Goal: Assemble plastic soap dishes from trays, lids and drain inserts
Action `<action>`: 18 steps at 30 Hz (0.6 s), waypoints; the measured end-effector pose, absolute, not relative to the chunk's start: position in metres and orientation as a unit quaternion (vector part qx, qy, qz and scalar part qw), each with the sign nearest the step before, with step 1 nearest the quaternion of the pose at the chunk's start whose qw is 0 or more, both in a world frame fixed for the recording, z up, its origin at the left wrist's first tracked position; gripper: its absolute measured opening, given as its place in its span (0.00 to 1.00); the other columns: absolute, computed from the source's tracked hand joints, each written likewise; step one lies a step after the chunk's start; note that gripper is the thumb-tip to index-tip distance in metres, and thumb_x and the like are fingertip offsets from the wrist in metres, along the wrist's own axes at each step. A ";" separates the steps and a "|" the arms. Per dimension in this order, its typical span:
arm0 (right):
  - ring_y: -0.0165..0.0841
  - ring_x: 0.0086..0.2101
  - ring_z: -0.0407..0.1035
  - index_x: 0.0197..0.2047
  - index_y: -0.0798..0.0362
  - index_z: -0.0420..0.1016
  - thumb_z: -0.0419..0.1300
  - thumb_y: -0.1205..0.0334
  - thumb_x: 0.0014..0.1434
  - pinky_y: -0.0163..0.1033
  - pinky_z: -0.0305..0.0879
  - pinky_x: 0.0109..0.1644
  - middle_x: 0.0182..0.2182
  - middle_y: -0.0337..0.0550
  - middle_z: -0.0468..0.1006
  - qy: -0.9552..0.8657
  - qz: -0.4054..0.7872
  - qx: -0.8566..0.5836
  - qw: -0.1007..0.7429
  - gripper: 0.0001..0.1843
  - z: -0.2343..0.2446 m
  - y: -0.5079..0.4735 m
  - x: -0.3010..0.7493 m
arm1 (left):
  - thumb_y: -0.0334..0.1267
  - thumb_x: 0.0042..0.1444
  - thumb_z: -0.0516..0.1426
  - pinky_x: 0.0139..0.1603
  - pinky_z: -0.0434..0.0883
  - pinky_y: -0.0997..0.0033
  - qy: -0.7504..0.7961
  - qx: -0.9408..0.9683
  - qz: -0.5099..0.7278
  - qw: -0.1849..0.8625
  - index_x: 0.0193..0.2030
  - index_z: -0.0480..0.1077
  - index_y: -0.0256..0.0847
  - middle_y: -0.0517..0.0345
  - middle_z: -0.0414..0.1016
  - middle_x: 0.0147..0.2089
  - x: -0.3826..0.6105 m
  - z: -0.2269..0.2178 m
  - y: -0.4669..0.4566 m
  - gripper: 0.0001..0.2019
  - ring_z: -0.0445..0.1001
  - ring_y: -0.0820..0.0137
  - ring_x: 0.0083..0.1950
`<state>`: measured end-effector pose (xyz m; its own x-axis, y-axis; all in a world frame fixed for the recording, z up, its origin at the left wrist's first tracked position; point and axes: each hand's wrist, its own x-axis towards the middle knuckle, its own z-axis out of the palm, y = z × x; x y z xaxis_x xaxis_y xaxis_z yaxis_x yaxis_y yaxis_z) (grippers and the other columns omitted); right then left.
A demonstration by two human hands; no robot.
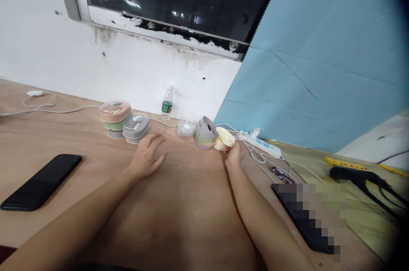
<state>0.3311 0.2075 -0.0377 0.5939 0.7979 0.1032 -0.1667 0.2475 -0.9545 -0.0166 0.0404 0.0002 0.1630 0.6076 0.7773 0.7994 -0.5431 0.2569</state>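
My left hand (pixel 147 156) is just above the tabletop with its fingers spread and nothing in them. It is nearest to a grey lidded box (pixel 136 126), which stands beside a stack of similar boxes with a peach-coloured box (pixel 115 110) on top. At the right, my right hand (pixel 234 154) has its fingers closed on the edge of a cream-coloured piece (pixel 225 136), tilted over a small cream stack. Left of this stands a nested stack of grey, green and peach parts (pixel 205 132). A clear round-cornered lid or box (pixel 186 127) lies farther left.
A clear plastic bottle (pixel 167 104) with a green label stands by the wall. White cables run to a power strip (pixel 265 145) at the right. A black phone (pixel 41 182) lies at the left. A dark, partly pixelated flat object (pixel 303 220) lies at the right.
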 end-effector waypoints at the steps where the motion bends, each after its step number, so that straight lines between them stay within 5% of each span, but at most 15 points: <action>1: 0.26 0.13 0.60 0.37 0.57 0.69 0.54 0.48 0.55 0.30 0.56 0.14 0.17 0.34 0.69 -0.306 0.327 -0.524 0.724 0.19 -0.037 0.206 0.330 | 0.40 0.56 0.57 0.61 0.61 0.48 -0.489 -0.740 -0.446 0.120 0.56 0.64 0.43 0.44 0.63 0.60 -0.021 0.000 0.044 0.21 0.63 0.54 0.62; 9: 0.24 0.12 0.58 0.46 0.57 0.70 0.54 0.55 0.49 0.29 0.52 0.13 0.17 0.30 0.69 -0.336 0.342 -0.499 0.721 0.22 -0.035 0.201 0.327 | 0.45 0.57 0.55 0.65 0.46 0.42 -0.671 -0.620 -0.370 0.168 0.60 0.63 0.40 0.40 0.55 0.68 -0.061 -0.007 0.068 0.25 0.49 0.47 0.69; 18: 0.24 0.13 0.58 0.54 0.57 0.62 0.59 0.62 0.42 0.28 0.51 0.14 0.19 0.30 0.72 -0.329 0.332 -0.504 0.727 0.33 -0.035 0.200 0.326 | 0.47 0.57 0.55 0.62 0.51 0.46 -0.667 -0.612 -0.384 0.184 0.59 0.66 0.44 0.44 0.65 0.60 -0.063 -0.004 0.067 0.23 0.59 0.48 0.62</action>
